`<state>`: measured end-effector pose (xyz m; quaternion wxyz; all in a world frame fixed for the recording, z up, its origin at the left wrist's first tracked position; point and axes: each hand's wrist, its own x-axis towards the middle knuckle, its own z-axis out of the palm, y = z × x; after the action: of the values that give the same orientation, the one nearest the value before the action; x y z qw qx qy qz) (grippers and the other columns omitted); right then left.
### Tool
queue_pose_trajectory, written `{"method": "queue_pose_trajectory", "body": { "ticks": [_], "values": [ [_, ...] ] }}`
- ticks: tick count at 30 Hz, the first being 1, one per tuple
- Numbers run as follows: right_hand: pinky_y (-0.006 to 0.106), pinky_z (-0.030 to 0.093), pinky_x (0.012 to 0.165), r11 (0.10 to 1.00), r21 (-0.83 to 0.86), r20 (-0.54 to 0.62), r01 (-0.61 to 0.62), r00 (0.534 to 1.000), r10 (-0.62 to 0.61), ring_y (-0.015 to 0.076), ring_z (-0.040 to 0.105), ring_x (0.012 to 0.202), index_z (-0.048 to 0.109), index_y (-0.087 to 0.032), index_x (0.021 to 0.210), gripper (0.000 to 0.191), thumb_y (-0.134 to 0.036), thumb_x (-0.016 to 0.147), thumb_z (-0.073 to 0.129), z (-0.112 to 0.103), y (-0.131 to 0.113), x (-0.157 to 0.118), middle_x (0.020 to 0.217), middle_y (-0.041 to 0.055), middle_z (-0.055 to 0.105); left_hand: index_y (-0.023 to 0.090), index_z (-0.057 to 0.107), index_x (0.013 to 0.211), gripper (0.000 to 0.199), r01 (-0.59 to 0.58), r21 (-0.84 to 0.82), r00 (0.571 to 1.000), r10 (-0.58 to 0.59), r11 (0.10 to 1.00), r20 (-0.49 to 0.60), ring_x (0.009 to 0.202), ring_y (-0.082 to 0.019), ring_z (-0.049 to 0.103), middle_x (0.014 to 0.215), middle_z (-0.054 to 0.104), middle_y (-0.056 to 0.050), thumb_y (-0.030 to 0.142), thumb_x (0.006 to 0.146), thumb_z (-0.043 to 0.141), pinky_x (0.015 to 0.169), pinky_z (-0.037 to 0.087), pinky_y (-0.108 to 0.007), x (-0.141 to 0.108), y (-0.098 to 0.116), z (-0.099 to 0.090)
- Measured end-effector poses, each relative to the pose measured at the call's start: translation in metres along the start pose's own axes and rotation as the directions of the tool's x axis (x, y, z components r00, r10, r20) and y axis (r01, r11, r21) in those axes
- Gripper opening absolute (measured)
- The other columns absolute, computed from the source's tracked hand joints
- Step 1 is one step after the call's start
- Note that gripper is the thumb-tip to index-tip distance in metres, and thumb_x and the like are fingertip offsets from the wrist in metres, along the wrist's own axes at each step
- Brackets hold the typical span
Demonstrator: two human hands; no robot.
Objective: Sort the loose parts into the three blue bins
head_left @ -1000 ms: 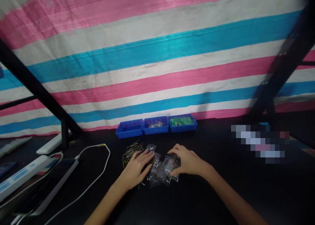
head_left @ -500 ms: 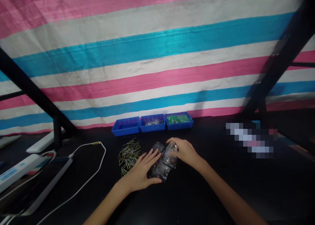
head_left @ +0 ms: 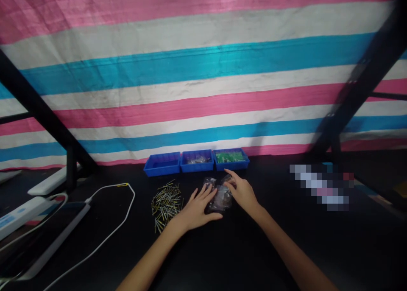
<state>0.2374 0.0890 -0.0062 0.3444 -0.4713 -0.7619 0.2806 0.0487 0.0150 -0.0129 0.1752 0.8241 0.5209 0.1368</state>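
Note:
Several small clear plastic bags [head_left: 221,199] with small parts inside lie in an overlapping heap on the black table; the contents are too blurred to name. My left hand [head_left: 199,209] rests flat with spread fingers on the left side of the heap, thumb along its near edge. At the far right of the heap, my right hand [head_left: 243,193] has thumb and index finger curved around the end of a bag. Left of my left hand lies a loose pile of thin metal pins [head_left: 167,204] with yellowish parts, partly hidden by my left wrist.
Three blue trays stand in a row behind: an empty left tray [head_left: 162,172], a middle tray [head_left: 197,167] with clear bags, a right tray [head_left: 233,166] with green items. A white cable [head_left: 129,210], a power strip [head_left: 25,214] and a tablet-like device [head_left: 60,244] lie left.
Both hands have shifted right and slightly away from me, along with the bags. The bags sit closer together, and the left hand is farther from the pin pile.

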Motion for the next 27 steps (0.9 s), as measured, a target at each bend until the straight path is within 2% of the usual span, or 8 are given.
{"method": "queue_pose_trajectory", "body": {
  "ticks": [2,5,8,11,15,20,23,27],
  "values": [
    [0.032,0.047,0.073,0.988,0.150,-0.021,-0.019,1.000,0.022,0.0179,0.064,0.076,0.041,-0.021,0.126,0.044,-0.024,0.082,0.045,0.000,-0.003,0.001,0.084,0.0032,0.067,0.029,0.022,0.136,0.071,0.004,-0.072,0.999,-0.008,0.997,-0.045,0.132,-0.026,0.018,0.143,0.025,-0.008,0.058,0.076,0.047,0.104,0.016,-0.052,-0.004,0.003,0.001],
    [0.029,0.050,0.061,0.913,0.407,0.076,-0.035,0.997,0.005,0.0130,0.061,0.057,0.036,-0.019,0.129,0.049,-0.029,0.082,0.046,0.002,-0.015,-0.002,0.083,0.0033,0.065,0.028,0.031,0.133,0.059,0.042,-0.179,0.971,-0.083,0.983,-0.225,0.130,-0.025,0.026,0.137,0.038,-0.006,0.050,0.080,0.047,0.104,0.019,-0.050,-0.006,0.009,0.002],
    [0.023,0.048,0.051,0.844,0.534,0.213,-0.056,0.975,-0.070,0.0091,0.057,0.052,0.035,-0.023,0.129,0.059,-0.028,0.075,0.057,0.006,-0.030,-0.009,0.082,0.0006,0.061,0.025,0.050,0.119,0.042,0.059,-0.341,0.885,-0.207,0.938,-0.417,0.117,-0.024,0.046,0.122,0.055,-0.006,0.043,0.081,0.049,0.098,0.032,-0.043,-0.004,0.015,0.001],
    [0.021,0.047,0.050,0.825,0.562,0.265,-0.065,0.959,-0.105,0.0083,0.055,0.052,0.037,-0.023,0.127,0.063,-0.027,0.070,0.063,0.011,-0.038,-0.015,0.075,-0.0017,0.060,0.019,0.064,0.090,0.023,-0.019,-0.505,0.812,-0.282,0.863,-0.511,0.089,-0.019,0.060,0.092,0.065,-0.005,0.037,0.080,0.053,0.083,0.045,-0.033,-0.001,0.018,-0.005],
    [0.019,0.044,0.048,0.844,0.534,0.185,-0.038,0.980,-0.073,0.0080,0.053,0.054,0.054,-0.018,0.111,0.042,-0.030,0.072,0.062,0.016,-0.037,-0.016,0.073,0.0002,0.060,0.017,0.066,0.073,0.016,-0.093,-0.584,0.757,-0.324,0.806,-0.568,0.077,-0.017,0.060,0.078,0.063,-0.005,0.031,0.077,0.059,0.074,0.047,-0.030,-0.002,0.018,-0.011],
    [0.018,0.041,0.045,0.897,0.430,0.088,0.102,0.984,-0.154,0.0113,0.054,0.067,0.068,-0.019,0.077,0.017,-0.034,0.073,0.061,0.015,-0.037,-0.015,0.085,0.0045,0.059,0.020,0.067,0.082,0.013,-0.140,-0.558,0.758,-0.274,0.818,-0.592,0.086,-0.018,0.058,0.088,0.062,-0.005,0.027,0.075,0.060,0.080,0.046,-0.034,-0.004,0.015,-0.011],
    [0.017,0.038,0.042,0.902,0.405,0.092,0.149,0.975,-0.202,0.0106,0.054,0.065,0.069,-0.021,0.076,0.016,-0.035,0.072,0.061,0.014,-0.040,-0.016,0.088,0.0041,0.058,0.021,0.069,0.080,0.011,-0.121,-0.521,0.752,-0.265,0.845,-0.604,0.091,-0.019,0.056,0.093,0.060,-0.006,0.027,0.073,0.062,0.083,0.045,-0.035,-0.004,0.013,-0.013],
    [0.020,0.041,0.046,0.888,0.458,0.103,0.033,0.991,-0.090,0.0111,0.054,0.058,0.063,-0.019,0.091,0.024,-0.036,0.076,0.057,0.016,-0.041,-0.016,0.068,0.0010,0.059,0.019,0.066,0.069,0.014,-0.087,-0.523,0.718,-0.310,0.848,-0.623,0.083,-0.018,0.057,0.084,0.060,-0.004,0.031,0.073,0.062,0.079,0.046,-0.033,-0.003,0.005,-0.017]
  ]
}}
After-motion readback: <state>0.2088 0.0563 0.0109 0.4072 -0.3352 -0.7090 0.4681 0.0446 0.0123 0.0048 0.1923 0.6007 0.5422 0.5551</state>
